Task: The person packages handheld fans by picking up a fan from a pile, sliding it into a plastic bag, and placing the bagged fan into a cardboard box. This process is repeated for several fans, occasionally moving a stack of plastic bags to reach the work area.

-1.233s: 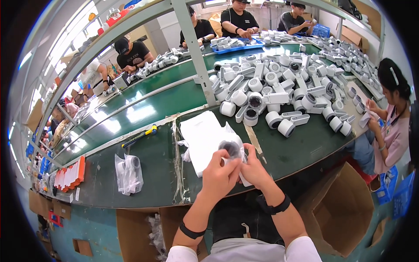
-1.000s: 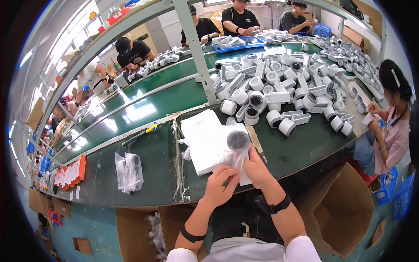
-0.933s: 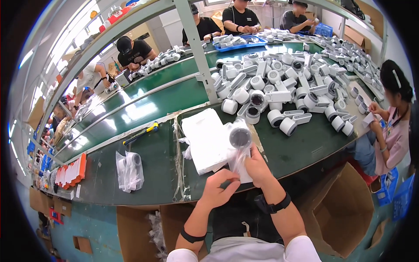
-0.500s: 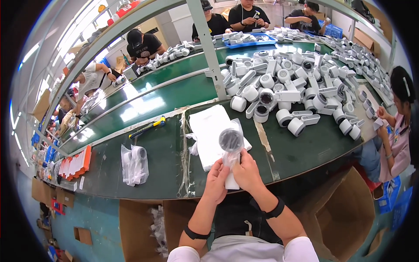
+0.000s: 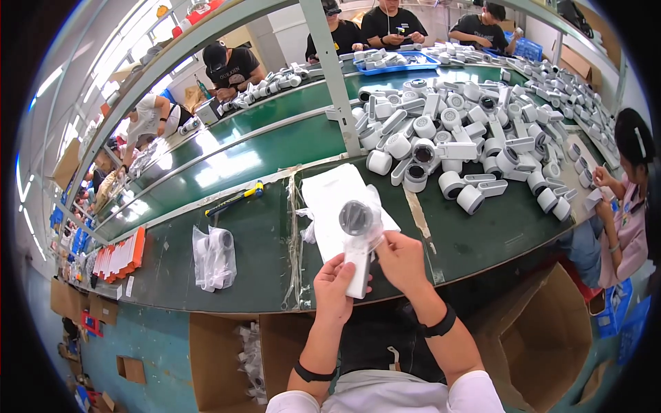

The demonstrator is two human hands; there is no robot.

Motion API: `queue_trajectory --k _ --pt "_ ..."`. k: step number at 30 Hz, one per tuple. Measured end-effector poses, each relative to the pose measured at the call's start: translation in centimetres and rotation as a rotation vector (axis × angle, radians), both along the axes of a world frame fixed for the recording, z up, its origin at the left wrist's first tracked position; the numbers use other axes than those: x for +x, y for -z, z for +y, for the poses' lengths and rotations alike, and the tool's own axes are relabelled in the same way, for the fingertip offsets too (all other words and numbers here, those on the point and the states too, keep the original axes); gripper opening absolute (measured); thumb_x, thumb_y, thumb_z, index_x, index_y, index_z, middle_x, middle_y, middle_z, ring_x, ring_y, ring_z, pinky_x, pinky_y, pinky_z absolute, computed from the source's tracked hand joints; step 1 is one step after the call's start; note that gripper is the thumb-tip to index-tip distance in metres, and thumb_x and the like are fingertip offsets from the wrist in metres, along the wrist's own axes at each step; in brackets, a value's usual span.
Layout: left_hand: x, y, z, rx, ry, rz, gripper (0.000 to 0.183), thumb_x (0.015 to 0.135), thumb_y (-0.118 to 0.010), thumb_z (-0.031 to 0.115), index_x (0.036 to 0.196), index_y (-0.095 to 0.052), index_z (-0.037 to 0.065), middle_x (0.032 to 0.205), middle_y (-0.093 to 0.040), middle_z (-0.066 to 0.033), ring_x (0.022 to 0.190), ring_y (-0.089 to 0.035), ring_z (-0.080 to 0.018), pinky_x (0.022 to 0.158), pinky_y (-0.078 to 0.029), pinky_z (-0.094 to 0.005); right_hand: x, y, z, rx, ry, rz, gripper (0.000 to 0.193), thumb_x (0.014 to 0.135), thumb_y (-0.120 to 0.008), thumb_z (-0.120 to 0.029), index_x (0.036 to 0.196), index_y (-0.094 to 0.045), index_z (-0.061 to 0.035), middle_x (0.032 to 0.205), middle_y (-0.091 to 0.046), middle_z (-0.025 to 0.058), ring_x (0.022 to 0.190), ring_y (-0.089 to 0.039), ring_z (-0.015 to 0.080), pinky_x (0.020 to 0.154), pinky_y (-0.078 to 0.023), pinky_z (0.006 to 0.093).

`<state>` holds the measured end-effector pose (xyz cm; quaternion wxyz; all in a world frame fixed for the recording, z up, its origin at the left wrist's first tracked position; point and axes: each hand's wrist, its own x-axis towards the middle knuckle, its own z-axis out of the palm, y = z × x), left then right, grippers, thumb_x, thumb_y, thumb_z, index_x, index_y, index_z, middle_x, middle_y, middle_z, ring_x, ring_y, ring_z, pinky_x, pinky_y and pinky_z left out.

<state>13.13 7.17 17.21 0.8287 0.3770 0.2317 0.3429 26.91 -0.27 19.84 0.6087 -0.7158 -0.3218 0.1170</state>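
A white handheld device (image 5: 356, 265), with a round dark-faced head and a straight handle, tilts over a stack of white bags (image 5: 327, 189). It resembles a small handheld fan. My left hand (image 5: 336, 286) is closed around the lower handle, thumb on top. A clear plastic bag (image 5: 372, 206) covers the head and upper handle, while the lower handle is bare. At the bag's right edge, beside the handle, my right hand (image 5: 403, 260) pinches the film. Two white pieces in a clear bag (image 5: 214, 258) lie on the dark green bench to the left.
Many similar white devices (image 5: 447, 131) are heaped at the far right. A yellow-and-black tool (image 5: 235, 198) and orange-edged white cards (image 5: 120, 256) lie left. Open cardboard boxes (image 5: 544, 337) stand below the bench. A metal post (image 5: 334, 82) rises ahead. Co-workers sit around the line.
My right hand has shifted right, away from the handle, drawing the bag's edge with it. My left hand has slid left and lower on the handle, and the device's head has moved slightly left.
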Motion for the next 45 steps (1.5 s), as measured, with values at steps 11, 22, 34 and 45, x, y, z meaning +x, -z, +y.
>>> queue_trajectory --k 11,22,34,45 --pt "0.1 -0.6 1.3 0.075 -0.230 0.006 0.042 0.087 -0.064 -0.003 0.124 -0.046 -0.005 0.104 -0.061 -0.0125 0.082 -0.066 -0.0197 0.062 -0.063 -0.0372 -3.2 0.6 -3.4 0.050 0.028 -0.603 0.016 0.078 -0.065 -0.004 0.093 -0.070 -0.0012 0.063 -0.059 0.0088 0.049 -0.058 0.0216 0.048 -0.046 0.0312" --pt "1.3 -0.6 0.4 0.100 -0.318 -0.083 0.042 0.087 -0.065 -0.004 0.125 -0.046 -0.007 0.106 -0.061 -0.0128 0.090 -0.065 -0.0190 0.069 -0.062 -0.0368 -3.2 -2.2 -1.8 0.109 -0.066 -0.182 0.065 0.077 -0.080 -0.019 0.130 -0.049 0.0014 0.094 -0.068 0.0124 0.078 -0.067 0.0202 0.066 -0.052 0.0286" --pt "0.9 -0.9 0.7 0.145 -0.389 -0.049 0.034 0.091 -0.064 0.002 0.120 -0.051 -0.007 0.102 -0.062 -0.0106 0.087 -0.063 -0.0149 0.072 -0.057 -0.0278 -4.3 0.4 -3.3 0.247 0.048 -0.615 0.018 0.086 -0.066 0.001 0.104 -0.066 0.0044 0.087 -0.069 0.0140 0.066 -0.066 0.0174 0.058 -0.052 0.0272" --pt "2.6 -1.2 -1.2 0.343 -0.384 0.040 0.026 0.095 -0.064 0.012 0.114 -0.058 -0.003 0.097 -0.064 -0.0066 0.083 -0.060 -0.0093 0.072 -0.051 -0.0236 -3.9 -1.7 -2.3 0.206 -0.226 0.293 0.079 0.085 -0.073 -0.011 0.148 -0.026 0.0007 0.109 -0.065 0.0127 0.085 -0.064 0.0149 0.059 -0.055 0.0267"
